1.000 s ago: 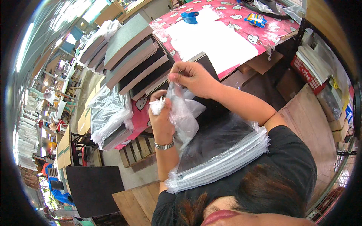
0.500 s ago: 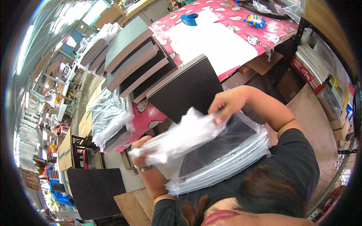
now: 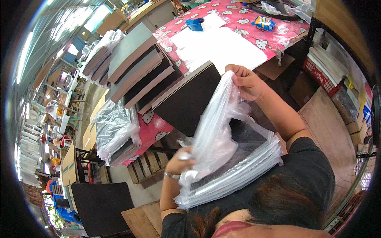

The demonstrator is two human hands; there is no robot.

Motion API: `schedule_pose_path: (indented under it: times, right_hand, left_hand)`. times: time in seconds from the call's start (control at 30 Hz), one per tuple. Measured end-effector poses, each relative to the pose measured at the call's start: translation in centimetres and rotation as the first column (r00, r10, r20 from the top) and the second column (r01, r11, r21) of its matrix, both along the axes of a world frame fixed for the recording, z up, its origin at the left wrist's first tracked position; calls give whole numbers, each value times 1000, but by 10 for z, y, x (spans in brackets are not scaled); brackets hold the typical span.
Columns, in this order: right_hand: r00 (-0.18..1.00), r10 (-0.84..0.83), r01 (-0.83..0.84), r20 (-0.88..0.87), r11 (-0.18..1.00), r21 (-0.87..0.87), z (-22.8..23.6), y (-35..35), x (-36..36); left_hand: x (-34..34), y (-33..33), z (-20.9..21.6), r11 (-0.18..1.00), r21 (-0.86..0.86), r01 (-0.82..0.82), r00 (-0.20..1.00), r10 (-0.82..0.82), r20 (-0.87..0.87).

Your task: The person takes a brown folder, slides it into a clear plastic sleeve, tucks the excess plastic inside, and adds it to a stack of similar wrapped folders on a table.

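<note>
A clear plastic bag hangs crumpled and stretched between my hands, its upper end raised. My right hand pinches that upper end. My left hand, slightly blurred and wearing a bracelet on its wrist, closes on the bag's lower left side. Under the bag, against my body, lies a pile of dark flat sheets in clear plastic, their plastic edges fanned toward me. Beyond my hands a large black panel leans against the table, close to my right hand.
Thick dark boards are stacked beyond the panel on a pink patterned table. Plastic-wrapped boards lie at the left. White sheets, a blue tape dispenser and a red basket stand farther off.
My right hand has risen away from me, pulling one end of the plastic bag up. My left hand has moved right, nearer the pile, and the bag now stands more upright.
</note>
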State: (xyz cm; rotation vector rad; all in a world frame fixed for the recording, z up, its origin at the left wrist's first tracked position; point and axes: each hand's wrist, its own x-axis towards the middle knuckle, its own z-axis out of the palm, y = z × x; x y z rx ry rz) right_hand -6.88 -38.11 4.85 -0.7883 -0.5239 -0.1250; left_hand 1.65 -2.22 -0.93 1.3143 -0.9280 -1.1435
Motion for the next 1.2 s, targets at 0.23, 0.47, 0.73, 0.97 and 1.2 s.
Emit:
schedule_pose_path:
  times: [0.23, 0.47, 0.73, 0.97, 1.2]
  right_hand:
    - [983, -58, -94, -173, 651, -753, -6, -24, -7]
    - [988, -90, 73, -128, 988, -136, -5, -9, -17]
    - [970, -166, 113, -177, 954, -276, -15, -21, 4]
    - [269, -659, 695, 702, -372, -615, -37, 7, 32]
    - [657, -678, 596, 329, 199, -778, 2, 9, -16]
  left_hand:
    - [27, 26, 21, 935, -149, -322, 935, 289, -203]
    - [13, 11, -4, 995, 85, -53, 986, 66, -156]
    - [50, 6, 11, 599, -299, -743, 668, 629, -399]
    - [54, -70, 24, 380, -623, -684, -93, 801, 591]
    - [-2, -38, 49, 436, -597, -673, -148, 712, 687]
